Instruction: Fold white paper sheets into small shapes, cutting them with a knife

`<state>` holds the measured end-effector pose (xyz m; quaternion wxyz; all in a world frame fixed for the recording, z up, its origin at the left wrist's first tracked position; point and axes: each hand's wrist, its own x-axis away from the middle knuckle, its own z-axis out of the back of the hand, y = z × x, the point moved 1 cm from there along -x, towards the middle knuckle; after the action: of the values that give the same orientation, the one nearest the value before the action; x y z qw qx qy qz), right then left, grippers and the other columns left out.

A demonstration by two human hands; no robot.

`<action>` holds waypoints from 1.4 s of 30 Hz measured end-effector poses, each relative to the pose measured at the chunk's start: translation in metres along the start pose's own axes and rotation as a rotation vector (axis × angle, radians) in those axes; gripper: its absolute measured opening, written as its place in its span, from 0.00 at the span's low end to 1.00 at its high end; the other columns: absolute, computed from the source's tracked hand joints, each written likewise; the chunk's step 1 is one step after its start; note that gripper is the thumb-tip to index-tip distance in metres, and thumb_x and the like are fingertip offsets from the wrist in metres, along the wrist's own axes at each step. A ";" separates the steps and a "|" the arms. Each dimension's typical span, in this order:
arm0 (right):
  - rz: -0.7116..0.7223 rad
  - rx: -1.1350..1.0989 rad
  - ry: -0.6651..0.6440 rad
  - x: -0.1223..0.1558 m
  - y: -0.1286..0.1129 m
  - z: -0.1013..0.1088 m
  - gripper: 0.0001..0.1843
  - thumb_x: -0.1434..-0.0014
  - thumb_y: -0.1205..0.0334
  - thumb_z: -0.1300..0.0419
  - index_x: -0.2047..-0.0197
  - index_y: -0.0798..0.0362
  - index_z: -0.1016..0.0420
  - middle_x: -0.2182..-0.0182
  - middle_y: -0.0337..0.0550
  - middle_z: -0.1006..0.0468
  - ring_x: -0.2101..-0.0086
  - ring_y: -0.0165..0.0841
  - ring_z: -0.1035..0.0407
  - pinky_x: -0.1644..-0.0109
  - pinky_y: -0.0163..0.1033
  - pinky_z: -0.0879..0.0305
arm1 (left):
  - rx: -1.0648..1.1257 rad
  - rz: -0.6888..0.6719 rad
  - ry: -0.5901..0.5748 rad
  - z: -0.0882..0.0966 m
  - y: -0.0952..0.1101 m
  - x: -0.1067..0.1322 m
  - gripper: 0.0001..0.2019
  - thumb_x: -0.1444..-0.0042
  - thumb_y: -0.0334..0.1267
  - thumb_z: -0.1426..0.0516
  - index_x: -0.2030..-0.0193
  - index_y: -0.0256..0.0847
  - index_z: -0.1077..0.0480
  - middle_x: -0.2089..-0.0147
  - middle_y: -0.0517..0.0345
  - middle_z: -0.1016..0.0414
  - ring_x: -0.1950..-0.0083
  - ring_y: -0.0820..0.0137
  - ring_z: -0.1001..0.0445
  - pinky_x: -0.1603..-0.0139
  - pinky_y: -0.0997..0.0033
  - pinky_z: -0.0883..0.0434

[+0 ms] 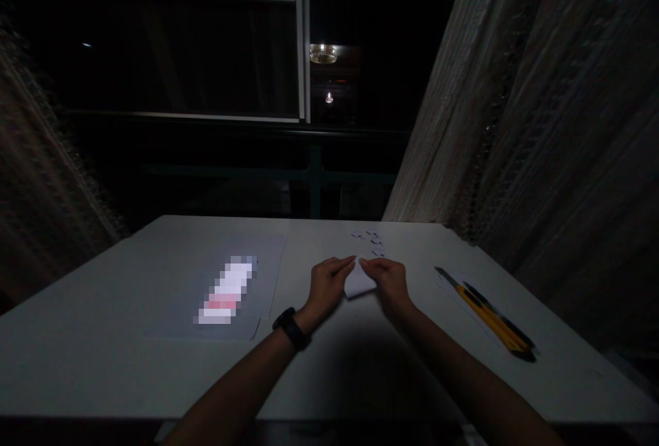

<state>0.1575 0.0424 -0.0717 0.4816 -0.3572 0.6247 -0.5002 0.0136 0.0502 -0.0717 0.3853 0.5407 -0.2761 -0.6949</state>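
Note:
Between my two hands is a small piece of white paper (360, 284), held a little above the middle of the table. My left hand (328, 287) pinches its left edge, thumb and fingers closed, with a dark watch (291, 329) on the wrist. On the opposite edge my right hand (388, 284) grips the paper with its thumb on top. Just beyond the hands lie several small paper pieces (377, 243) with dark marks, too small to read. Whether the held paper is folded I cannot tell.
On the white table (103, 315), sheets of paper (270, 281) lie at left under a bright, pixelated phone-like rectangle (226, 291). At right, a yellow box cutter (487, 315) and a dark pen (502, 319) rest on paper. Curtains (437, 110) and a dark window stand behind.

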 end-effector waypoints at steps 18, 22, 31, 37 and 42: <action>-0.355 -0.201 -0.213 0.008 0.003 -0.010 0.16 0.60 0.54 0.32 0.74 0.60 0.24 0.75 0.48 0.22 0.75 0.32 0.28 0.71 0.34 0.31 | -0.071 0.047 0.111 0.009 -0.004 -0.004 0.12 0.44 0.39 0.46 0.57 0.43 0.25 0.64 0.56 0.23 0.64 0.69 0.26 0.62 0.70 0.30; -0.303 -0.242 -0.204 0.010 0.003 -0.011 0.17 0.60 0.53 0.32 0.72 0.60 0.23 0.73 0.48 0.22 0.73 0.34 0.27 0.68 0.36 0.29 | -0.051 0.055 0.126 0.009 -0.002 -0.004 0.12 0.44 0.40 0.46 0.57 0.43 0.25 0.64 0.55 0.22 0.63 0.69 0.25 0.62 0.70 0.30; -0.270 -0.205 -0.179 0.010 0.006 -0.015 0.17 0.65 0.55 0.29 0.75 0.60 0.25 0.78 0.44 0.23 0.76 0.33 0.28 0.69 0.36 0.30 | -0.018 0.088 0.142 0.010 -0.003 -0.006 0.11 0.46 0.39 0.45 0.58 0.42 0.25 0.63 0.54 0.22 0.62 0.68 0.25 0.61 0.69 0.30; -0.229 -0.289 -0.192 0.011 0.009 -0.018 0.20 0.64 0.54 0.30 0.71 0.59 0.26 0.77 0.44 0.23 0.75 0.34 0.27 0.68 0.38 0.30 | -0.039 0.106 0.158 0.010 -0.003 -0.007 0.11 0.46 0.39 0.45 0.58 0.41 0.25 0.63 0.54 0.22 0.63 0.68 0.25 0.62 0.69 0.30; -0.259 -0.271 -0.154 0.012 0.008 -0.017 0.19 0.64 0.55 0.30 0.71 0.59 0.27 0.77 0.43 0.23 0.75 0.33 0.28 0.67 0.38 0.29 | -0.049 0.103 0.160 0.010 -0.002 -0.007 0.11 0.46 0.38 0.45 0.58 0.42 0.25 0.64 0.54 0.22 0.63 0.68 0.25 0.61 0.69 0.30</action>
<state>0.1378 0.0384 -0.0816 0.4073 -0.5330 0.5966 -0.4406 0.0042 0.0566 -0.0668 0.4546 0.5699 -0.2547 -0.6353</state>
